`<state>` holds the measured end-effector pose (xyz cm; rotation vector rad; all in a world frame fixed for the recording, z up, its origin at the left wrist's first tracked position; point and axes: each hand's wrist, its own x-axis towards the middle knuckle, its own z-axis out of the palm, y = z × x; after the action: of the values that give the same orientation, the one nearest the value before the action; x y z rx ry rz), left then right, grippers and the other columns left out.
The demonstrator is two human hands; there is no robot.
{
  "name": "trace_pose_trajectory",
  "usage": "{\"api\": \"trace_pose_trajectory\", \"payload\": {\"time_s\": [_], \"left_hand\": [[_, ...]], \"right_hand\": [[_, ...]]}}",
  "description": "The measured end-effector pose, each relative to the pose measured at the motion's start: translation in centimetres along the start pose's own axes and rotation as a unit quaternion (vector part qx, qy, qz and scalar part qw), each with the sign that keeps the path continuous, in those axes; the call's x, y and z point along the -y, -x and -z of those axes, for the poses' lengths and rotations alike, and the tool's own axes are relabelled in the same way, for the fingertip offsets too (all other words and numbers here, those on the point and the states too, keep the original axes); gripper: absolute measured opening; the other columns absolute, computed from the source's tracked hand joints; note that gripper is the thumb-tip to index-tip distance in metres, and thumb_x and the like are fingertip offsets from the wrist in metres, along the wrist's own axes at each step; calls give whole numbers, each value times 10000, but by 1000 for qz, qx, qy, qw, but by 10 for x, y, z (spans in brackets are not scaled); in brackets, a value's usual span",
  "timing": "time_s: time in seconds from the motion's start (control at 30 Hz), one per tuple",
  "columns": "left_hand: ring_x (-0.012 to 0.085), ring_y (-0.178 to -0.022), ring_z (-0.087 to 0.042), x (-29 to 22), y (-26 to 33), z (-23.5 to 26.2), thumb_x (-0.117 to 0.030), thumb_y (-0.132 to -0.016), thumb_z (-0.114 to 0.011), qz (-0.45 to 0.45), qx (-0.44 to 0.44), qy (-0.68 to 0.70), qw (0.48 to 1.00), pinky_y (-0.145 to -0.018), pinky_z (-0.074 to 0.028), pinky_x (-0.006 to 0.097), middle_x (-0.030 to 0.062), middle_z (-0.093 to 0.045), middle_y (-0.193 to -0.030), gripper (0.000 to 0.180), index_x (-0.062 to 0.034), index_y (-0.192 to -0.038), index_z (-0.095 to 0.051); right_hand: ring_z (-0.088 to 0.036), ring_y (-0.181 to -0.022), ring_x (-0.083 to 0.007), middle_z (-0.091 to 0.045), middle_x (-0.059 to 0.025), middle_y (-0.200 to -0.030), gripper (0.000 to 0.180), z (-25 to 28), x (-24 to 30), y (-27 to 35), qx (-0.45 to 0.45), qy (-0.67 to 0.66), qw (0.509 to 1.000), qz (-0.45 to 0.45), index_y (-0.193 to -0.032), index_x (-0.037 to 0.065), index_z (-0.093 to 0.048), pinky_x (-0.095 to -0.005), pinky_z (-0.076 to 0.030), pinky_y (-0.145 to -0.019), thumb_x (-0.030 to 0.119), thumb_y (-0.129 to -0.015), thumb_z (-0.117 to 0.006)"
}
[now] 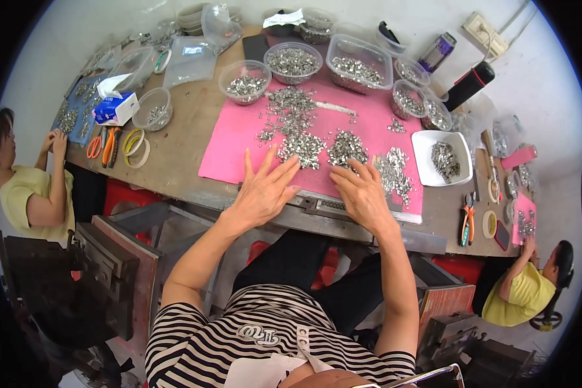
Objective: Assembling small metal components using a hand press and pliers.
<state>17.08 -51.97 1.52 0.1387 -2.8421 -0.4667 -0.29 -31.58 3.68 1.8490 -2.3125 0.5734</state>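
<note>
On a pink mat [229, 145] lie several heaps of small shiny metal pieces. My left hand [265, 189] is spread out at the mat's front edge, its fingertips by the middle heap [302, 149]. Beside it, my right hand [362, 195] reaches with stretched fingers to the near side of the darker heap [348, 147]. Neither hand visibly grips a piece, though the right fingertips partly cover that heap's edge. Between my wrists, a metal rail [317, 205] with a dark row of parts runs along the table edge. A looser heap [395, 169] lies right of my right hand.
Plastic tubs [293, 63] of metal pieces stand behind the heaps. A white square dish [441, 158] sits to the right, near pliers [467, 220] and a tape roll [489, 224]. Left are a tissue box [116, 108] and more pliers [112, 146]. Two people in yellow work at either side.
</note>
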Motion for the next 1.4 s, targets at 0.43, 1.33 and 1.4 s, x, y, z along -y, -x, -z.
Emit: {"api": "trace_pose_trajectory", "payload": {"time_s": [0.43,1.33,1.4], "left_hand": [[396,-1529,-208,-24,-2,-9,-384,-1059,-463,-38,61,113,991,-1176,-21,720,143,-452,-1548,545,-1,-1444,-512],[196,-876,-561,-2,-31,-15,-185,-844,-746,24,-109,92,989,-961,-314,470,-14,-613,-818,93,-138,-872,-672],[196,-872,-563,3,-31,-14,-176,-848,-736,35,-176,28,983,-955,-314,478,-13,-616,-816,81,-137,-870,-669]], "right_hand": [[-524,-1322,-324,-657,-99,-1295,332,-5,16,3,45,-43,998,23,-1204,27,-687,-489,-366,-1122,22,-874,-648],[-569,-909,-283,-569,-91,-883,143,-27,11,-1,-73,-48,993,-81,-998,74,-697,-410,-430,-825,46,-858,-682],[-570,-903,-279,-568,-92,-882,129,-26,11,-2,-80,-56,991,-88,-994,69,-695,-406,-426,-822,51,-866,-683]]}}
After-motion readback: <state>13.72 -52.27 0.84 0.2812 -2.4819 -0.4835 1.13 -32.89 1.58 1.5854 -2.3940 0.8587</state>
